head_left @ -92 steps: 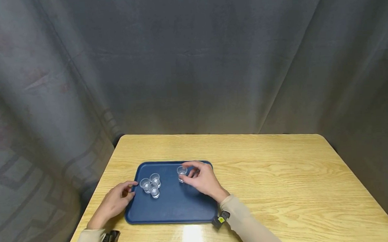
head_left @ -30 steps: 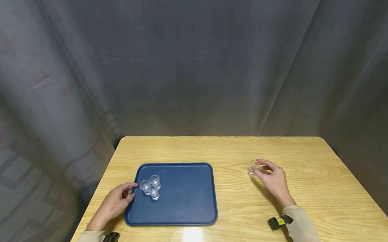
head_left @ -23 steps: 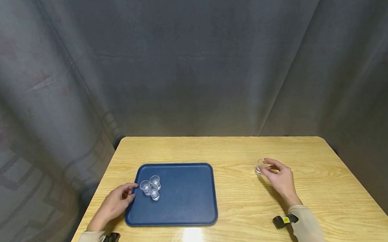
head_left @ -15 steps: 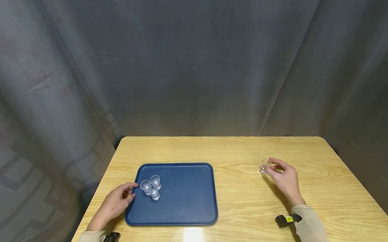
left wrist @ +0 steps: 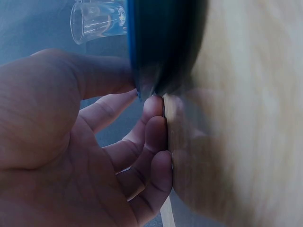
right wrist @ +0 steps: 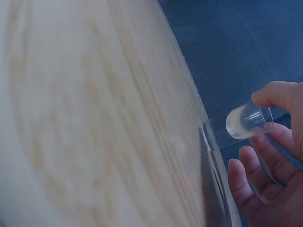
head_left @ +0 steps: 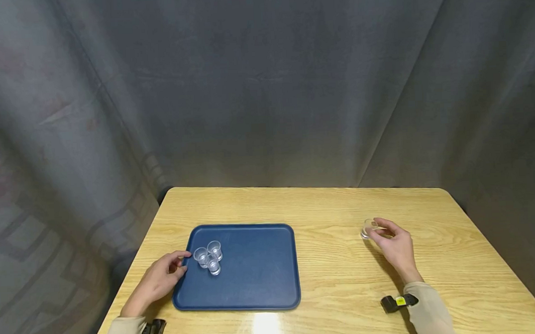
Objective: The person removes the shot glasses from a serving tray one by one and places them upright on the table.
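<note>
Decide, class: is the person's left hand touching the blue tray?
Touching. The left wrist view shows the left hand with thumb and fingertips pressed against the blue tray at its edge; the head view agrees.

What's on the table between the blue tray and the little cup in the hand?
Nothing: the head view shows only bare table between the blue tray and the little cup.
</note>
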Action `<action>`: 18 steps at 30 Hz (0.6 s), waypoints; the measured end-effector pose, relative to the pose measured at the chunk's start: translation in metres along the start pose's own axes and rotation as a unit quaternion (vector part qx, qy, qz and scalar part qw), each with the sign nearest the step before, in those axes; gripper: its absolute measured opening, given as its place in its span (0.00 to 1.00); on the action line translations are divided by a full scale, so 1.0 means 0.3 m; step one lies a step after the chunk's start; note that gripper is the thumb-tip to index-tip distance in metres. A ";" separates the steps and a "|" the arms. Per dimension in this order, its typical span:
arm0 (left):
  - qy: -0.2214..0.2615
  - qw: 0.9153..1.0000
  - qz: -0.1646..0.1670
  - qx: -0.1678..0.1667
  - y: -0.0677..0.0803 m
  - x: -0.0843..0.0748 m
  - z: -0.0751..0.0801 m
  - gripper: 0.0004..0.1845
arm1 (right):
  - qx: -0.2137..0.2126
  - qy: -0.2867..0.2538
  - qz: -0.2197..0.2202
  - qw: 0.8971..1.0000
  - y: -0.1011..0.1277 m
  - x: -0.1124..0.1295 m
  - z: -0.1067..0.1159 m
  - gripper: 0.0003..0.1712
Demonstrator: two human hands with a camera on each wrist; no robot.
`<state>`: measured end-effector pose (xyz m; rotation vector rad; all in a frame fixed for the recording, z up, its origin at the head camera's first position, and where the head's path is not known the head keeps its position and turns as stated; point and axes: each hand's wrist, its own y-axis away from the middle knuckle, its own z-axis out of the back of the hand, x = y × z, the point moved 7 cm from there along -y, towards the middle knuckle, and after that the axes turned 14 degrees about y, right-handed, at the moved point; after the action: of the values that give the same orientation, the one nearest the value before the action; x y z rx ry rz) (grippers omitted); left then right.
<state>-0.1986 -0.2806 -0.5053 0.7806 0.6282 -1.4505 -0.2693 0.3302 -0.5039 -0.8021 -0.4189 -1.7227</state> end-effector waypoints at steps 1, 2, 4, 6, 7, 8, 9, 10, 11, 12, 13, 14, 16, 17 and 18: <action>-0.002 1.000 0.000 0.000 -0.001 0.001 0.000 0.18 | 0.002 -0.003 -0.002 1.000 0.001 0.000 -0.001 0.27; -0.003 1.000 0.001 -0.001 -0.001 0.001 0.001 0.18 | 0.004 -0.006 -0.003 1.000 0.001 -0.001 -0.003 0.27; -0.003 1.000 -0.001 0.000 -0.003 -0.001 0.002 0.17 | 0.009 -0.009 -0.006 1.000 0.003 0.000 -0.004 0.28; -0.003 1.000 -0.003 0.001 -0.003 -0.003 0.002 0.17 | 0.014 -0.013 -0.007 1.000 0.004 0.002 -0.002 0.28; -0.002 1.000 -0.003 0.000 -0.002 -0.003 0.002 0.17 | 0.015 -0.018 -0.007 1.000 0.004 0.004 -0.001 0.28; -0.002 1.000 -0.004 0.001 -0.002 -0.005 0.002 0.17 | 0.016 -0.024 -0.006 1.000 0.003 0.006 0.002 0.28; -0.002 1.000 -0.005 0.002 -0.002 -0.004 0.001 0.17 | 0.018 -0.030 -0.006 0.999 0.002 0.008 0.005 0.28; -0.002 1.000 -0.007 0.002 -0.001 -0.004 0.001 0.17 | 0.021 -0.038 -0.005 0.999 0.001 0.010 0.008 0.28; -0.002 1.000 -0.005 0.001 0.000 -0.003 0.001 0.17 | 0.022 -0.045 -0.005 0.999 0.000 0.013 0.011 0.28; -0.002 1.000 -0.004 0.001 0.000 -0.002 0.001 0.17 | 0.023 -0.051 -0.007 0.998 -0.001 0.014 0.016 0.28; -0.003 1.000 -0.003 0.001 0.000 0.000 0.001 0.17 | 0.023 -0.056 -0.008 0.998 -0.002 0.016 0.021 0.28; -0.003 1.000 -0.002 0.001 0.000 0.000 0.000 0.17 | 0.023 -0.059 -0.011 0.998 -0.002 0.018 0.025 0.29; -0.004 1.000 0.001 0.001 0.000 0.000 0.000 0.18 | 0.019 -0.054 -0.011 0.998 0.000 0.023 0.038 0.29; -0.003 1.000 0.004 0.001 0.000 0.000 0.000 0.18 | 0.015 -0.050 -0.009 0.999 0.001 0.028 0.046 0.29; -0.004 1.000 0.005 0.001 0.001 -0.002 0.001 0.18 | 0.012 -0.048 -0.008 0.999 0.002 0.031 0.052 0.29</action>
<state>-0.1985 -0.2804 -0.5048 0.7791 0.6160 -1.4447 -0.2652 0.3333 -0.4865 -0.8690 -0.5106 -1.6953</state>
